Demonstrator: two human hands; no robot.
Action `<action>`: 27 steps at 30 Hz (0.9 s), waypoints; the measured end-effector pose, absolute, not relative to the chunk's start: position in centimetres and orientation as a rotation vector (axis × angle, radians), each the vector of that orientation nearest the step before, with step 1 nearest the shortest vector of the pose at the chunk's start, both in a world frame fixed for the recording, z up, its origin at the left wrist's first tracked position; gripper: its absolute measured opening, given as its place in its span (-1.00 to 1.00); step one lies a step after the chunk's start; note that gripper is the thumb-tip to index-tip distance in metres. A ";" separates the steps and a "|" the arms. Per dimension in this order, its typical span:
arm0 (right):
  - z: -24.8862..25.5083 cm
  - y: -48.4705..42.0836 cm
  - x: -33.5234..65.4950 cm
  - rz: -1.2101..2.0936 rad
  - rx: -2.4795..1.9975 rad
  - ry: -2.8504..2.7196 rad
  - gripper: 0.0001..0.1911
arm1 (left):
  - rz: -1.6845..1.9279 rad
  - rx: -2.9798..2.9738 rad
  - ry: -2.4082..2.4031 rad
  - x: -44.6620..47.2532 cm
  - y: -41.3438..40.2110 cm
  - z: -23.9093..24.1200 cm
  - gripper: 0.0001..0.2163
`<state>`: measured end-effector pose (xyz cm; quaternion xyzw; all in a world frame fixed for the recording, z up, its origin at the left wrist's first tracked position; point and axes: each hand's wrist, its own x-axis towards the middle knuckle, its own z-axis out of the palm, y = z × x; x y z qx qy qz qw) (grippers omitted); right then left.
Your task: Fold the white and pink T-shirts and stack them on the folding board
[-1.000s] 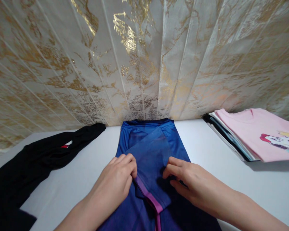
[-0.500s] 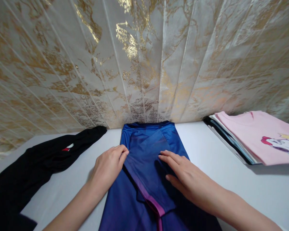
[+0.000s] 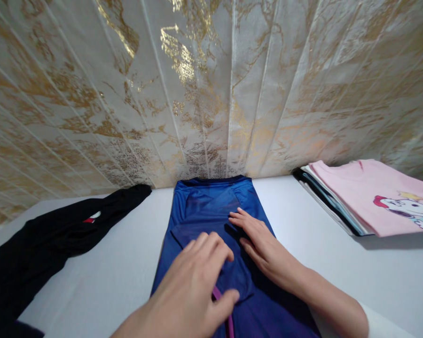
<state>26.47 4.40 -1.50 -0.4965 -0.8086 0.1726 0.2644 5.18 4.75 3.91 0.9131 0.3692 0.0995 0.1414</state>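
Note:
A shiny blue garment [image 3: 206, 206] with a purple stripe lies lengthwise on the white table [image 3: 120, 263], folded into a narrow strip that reaches the wall. My left hand [image 3: 193, 291] hovers low over its middle, fingers stretched and apart, covering most of the stripe. My right hand [image 3: 257, 239] lies flat on the folded flap to the right, fingers extended toward the wall, pressing the cloth down. Neither hand grips anything.
A black garment [image 3: 45, 239] with a small red and white label sprawls at the left. A stack of folded clothes topped by a pink cartoon-print shirt [image 3: 377, 197] sits at the right. A gold-veined white wall [image 3: 211, 84] backs the table.
My left hand has left the garment's left edge and come back over the middle, nearer the camera. My right hand slid a little farther toward the wall along the flap.

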 end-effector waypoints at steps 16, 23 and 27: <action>-1.6 4.5 26.2 0.481 -1.230 -2.090 -0.45 | 0.107 2.834 1.129 7.1 3.1 2.3 -0.85; -0.1 2.3 26.2 0.535 -1.177 -1.916 -0.73 | 0.345 2.828 1.008 6.9 3.7 1.7 -0.60; -0.1 -0.3 25.8 0.538 -1.305 -1.958 -0.86 | 0.379 2.754 1.042 7.4 4.0 1.7 -0.82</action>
